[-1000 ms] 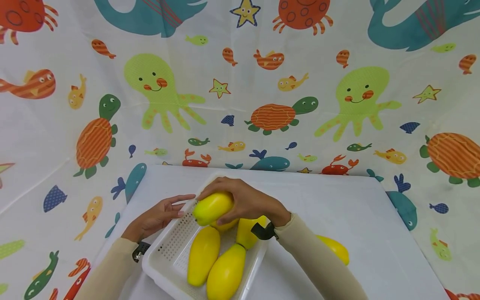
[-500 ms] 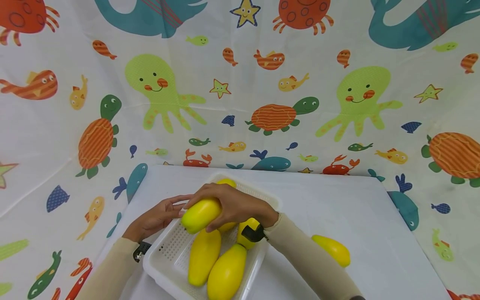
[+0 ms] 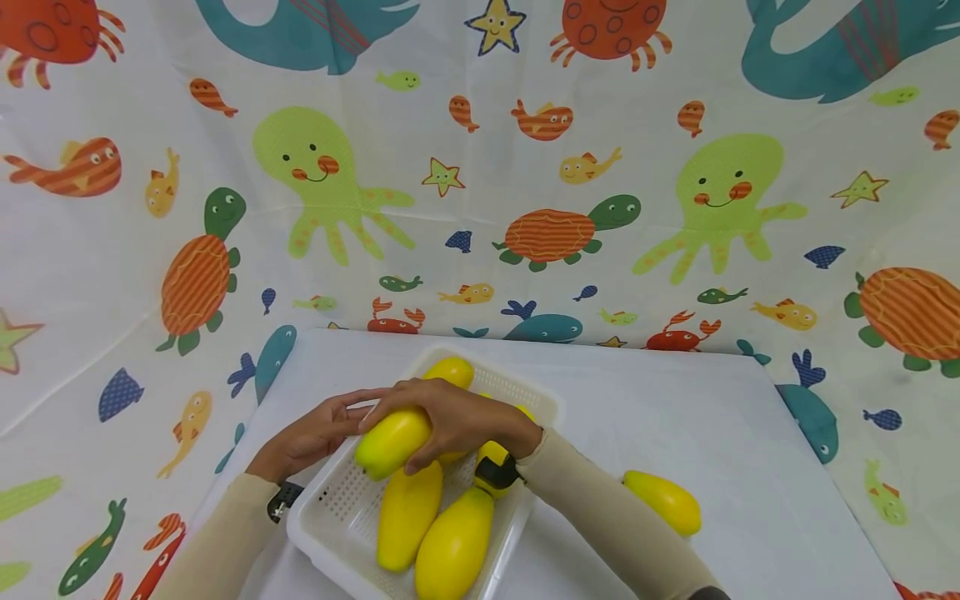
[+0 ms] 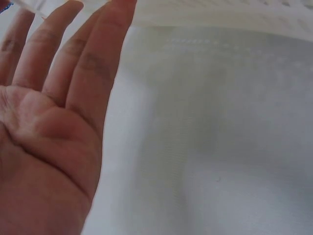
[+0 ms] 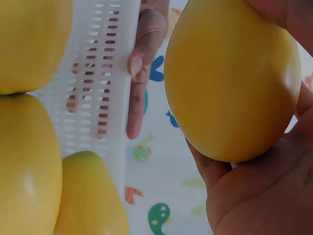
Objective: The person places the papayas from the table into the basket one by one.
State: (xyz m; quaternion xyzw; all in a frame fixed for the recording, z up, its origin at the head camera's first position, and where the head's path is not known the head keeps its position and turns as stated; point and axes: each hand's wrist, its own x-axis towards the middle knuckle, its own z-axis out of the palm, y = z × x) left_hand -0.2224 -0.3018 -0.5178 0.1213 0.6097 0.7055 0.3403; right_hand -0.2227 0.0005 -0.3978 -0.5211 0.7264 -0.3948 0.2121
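Note:
My right hand [image 3: 465, 417] grips a yellow papaya [image 3: 393, 442] with a greenish tip, thumb on the near side and fingers over the far side. It is held over the left side of a white perforated plastic basket [image 3: 341, 500]. The right wrist view shows the papaya's rounded end [image 5: 232, 83] against the palm. My left hand [image 3: 318, 433] stays at the basket's left wall, its fingers straight and touching near the rim; the left wrist view shows its bare palm [image 4: 54, 117]. Inside the basket lie several more papayas, including one at front left [image 3: 408, 517] and one at the back [image 3: 450, 371].
Another papaya [image 3: 663, 500] lies on the white-covered table [image 3: 637, 400] to the right of the basket, beside my right forearm. Behind the table hangs a curtain [image 3: 465, 208] printed with sea animals.
My right hand has moved left and toward me with its papaya, uncovering the papaya at the back of the basket. The left hand has stayed in place.

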